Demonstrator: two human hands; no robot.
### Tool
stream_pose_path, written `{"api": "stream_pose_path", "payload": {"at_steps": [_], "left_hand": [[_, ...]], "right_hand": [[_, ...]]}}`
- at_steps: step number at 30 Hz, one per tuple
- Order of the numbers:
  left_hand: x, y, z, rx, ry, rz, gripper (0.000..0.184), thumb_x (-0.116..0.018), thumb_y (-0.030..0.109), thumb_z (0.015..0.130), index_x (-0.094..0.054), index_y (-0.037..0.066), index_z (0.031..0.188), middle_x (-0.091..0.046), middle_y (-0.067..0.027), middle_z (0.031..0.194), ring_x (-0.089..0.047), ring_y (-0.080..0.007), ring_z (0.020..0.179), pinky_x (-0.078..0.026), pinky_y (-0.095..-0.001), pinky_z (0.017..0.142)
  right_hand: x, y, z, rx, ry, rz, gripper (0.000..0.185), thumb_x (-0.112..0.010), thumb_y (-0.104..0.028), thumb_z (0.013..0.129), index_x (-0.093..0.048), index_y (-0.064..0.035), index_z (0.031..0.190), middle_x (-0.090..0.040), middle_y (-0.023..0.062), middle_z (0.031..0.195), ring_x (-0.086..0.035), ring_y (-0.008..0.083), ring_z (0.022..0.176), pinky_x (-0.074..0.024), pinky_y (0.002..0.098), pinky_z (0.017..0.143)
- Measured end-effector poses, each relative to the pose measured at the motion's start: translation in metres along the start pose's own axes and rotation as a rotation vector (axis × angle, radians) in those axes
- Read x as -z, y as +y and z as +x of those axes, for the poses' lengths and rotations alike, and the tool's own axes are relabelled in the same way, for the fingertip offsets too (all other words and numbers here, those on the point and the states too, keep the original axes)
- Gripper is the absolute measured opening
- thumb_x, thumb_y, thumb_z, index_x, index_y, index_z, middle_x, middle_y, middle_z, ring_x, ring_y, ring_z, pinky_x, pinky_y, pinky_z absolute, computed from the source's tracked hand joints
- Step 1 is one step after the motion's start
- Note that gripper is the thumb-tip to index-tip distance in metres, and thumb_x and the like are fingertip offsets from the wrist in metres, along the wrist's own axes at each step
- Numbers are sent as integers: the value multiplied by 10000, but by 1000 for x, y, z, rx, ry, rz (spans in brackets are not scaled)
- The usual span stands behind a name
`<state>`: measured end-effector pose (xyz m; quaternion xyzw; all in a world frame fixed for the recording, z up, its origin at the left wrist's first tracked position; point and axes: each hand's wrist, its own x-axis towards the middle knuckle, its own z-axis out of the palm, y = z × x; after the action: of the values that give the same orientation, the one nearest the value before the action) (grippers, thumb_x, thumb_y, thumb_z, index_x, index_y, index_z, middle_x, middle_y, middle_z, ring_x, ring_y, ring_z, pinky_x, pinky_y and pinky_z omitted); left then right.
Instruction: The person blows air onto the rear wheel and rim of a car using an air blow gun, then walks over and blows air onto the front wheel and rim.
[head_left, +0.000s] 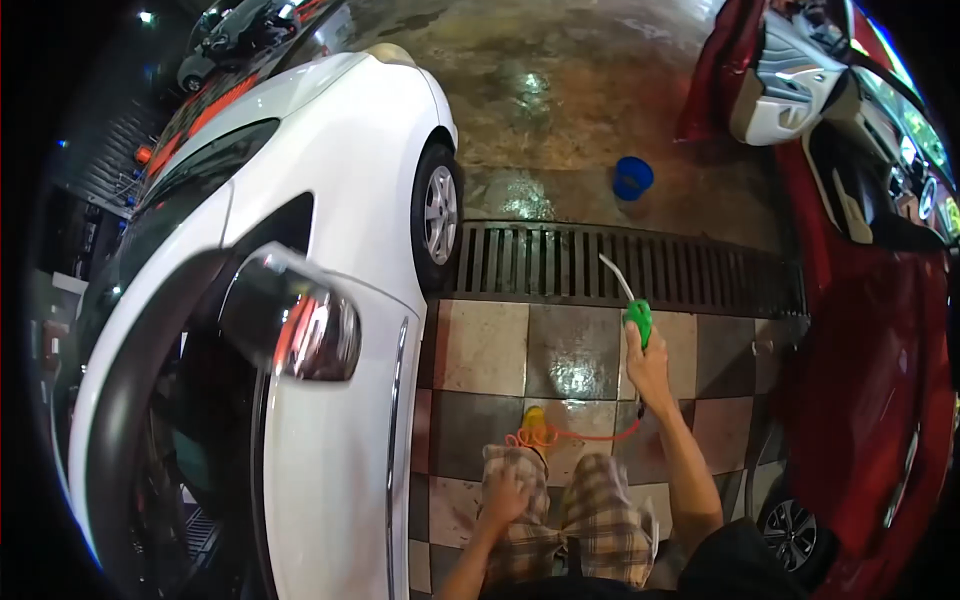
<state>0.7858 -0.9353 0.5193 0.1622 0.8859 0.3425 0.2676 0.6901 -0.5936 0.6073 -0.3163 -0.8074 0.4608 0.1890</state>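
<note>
A white car (350, 235) stands at ten o'clock, a red car (870, 350) at two; what is finished or remaining cannot be judged. The left hand (508, 490) blurs over the shorts (600, 500), grip unclear. The right hand (648, 365) grasps a green gun (639, 316) just past twelve, apart from both cars, work seemingly underway. No writing is legible.

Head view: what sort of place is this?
Probably a car wash or detailing bay: a slatted drain grate crosses the wet floor, a blue bucket stands beyond it, and the right hand holds a green blow gun.
</note>
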Motion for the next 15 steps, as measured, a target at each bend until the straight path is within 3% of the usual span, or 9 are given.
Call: {"api": "stream_pose_path", "payload": {"at_steps": [1, 3, 4, 6, 7, 10, 13, 14, 15], "left_hand": [[18, 5, 21, 44, 6, 76, 482, -653, 362, 874, -577, -6, 1175, -596, -259, 1044, -578, -441, 999, -483, -499, 844], [32, 4, 71, 155, -49, 96, 475, -652, 358, 874, -580, -6, 1171, -598, -261, 1043, -572, -440, 1006, -478, -493, 857], [34, 2, 95, 244, -80, 104, 469, -651, 353, 873, -582, -5, 1168, -599, -263, 1042, -567, -440, 1012, -472, -487, 869], [37, -2, 144, 289, -57, 40, 482, -661, 348, 863, -581, -5, 1182, -597, -266, 1062, -562, -439, 1021, -465, -488, 883], [36, -3, 166, 322, -40, -18, 497, -672, 343, 854, -579, -4, 1197, -595, -269, 1083, -556, -438, 1030, -457, -488, 896], [40, -4, 246, 463, 56, -69, 563, -700, 330, 833, -557, -15, 1254, -597, -271, 1114, -555, -430, 1029, -450, -495, 901], [30, -27, 324, 561, 138, -19, 695, -760, 330, 782, -505, -58, 1299, -591, -274, 1158, -543, -436, 1092, -450, -485, 931], [21, -43, 343, 563, 195, 55, 738, -786, 339, 758, -497, -68, 1301, -583, -274, 1186, -535, -438, 1124, -449, -477, 947], [14, -53, 367, 546, 165, 37, 820, -813, 360, 723, -465, -67, 1330, -560, -280, 1231, -519, -439, 1162, -443, -481, 967]], "right_hand": [[-17, 5, 36, -29, -16, 1, 311, -539, -293, 995, -610, 10, 991, -569, 130, 642, -552, 220, 583, -434, 404, 574], [-51, 11, 110, 108, 3, 65, 318, -560, -298, 982, -612, 15, 1008, -612, 189, 691, -620, 347, 649, -455, 441, 615], [-63, 12, 137, 100, -13, 62, 318, -560, -298, 982, -612, 15, 1008, -612, 189, 691, -620, 347, 649, -455, 441, 615], [-89, 17, 204, -64, -234, -70, 326, -582, -301, 968, -611, 19, 1021, -630, 247, 763, -628, 457, 769, -472, 473, 658], [-109, 30, 235, -26, -252, -82, 326, -591, -305, 962, -609, 17, 1002, -623, 267, 777, -621, 479, 822, -482, 483, 672], [-174, 69, 327, -19, -267, -49, 324, -588, -310, 962, -602, 13, 966, -625, 277, 792, -626, 477, 848, -487, 494, 688], [-225, 87, 411, 141, -262, -48, 332, -580, -323, 967, -612, 7, 971, -631, 284, 826, -640, 465, 844, -492, 489, 685], [-234, 84, 438, 65, -304, -20, 344, -570, -322, 974, -611, 19, 967, -632, 274, 808, -652, 427, 775, -489, 464, 667], [-238, 71, 464, -30, -329, 5, 347, -573, -337, 973, -600, 8, 942, -598, 208, 744, -606, 347, 682, -454, 420, 593]]}}
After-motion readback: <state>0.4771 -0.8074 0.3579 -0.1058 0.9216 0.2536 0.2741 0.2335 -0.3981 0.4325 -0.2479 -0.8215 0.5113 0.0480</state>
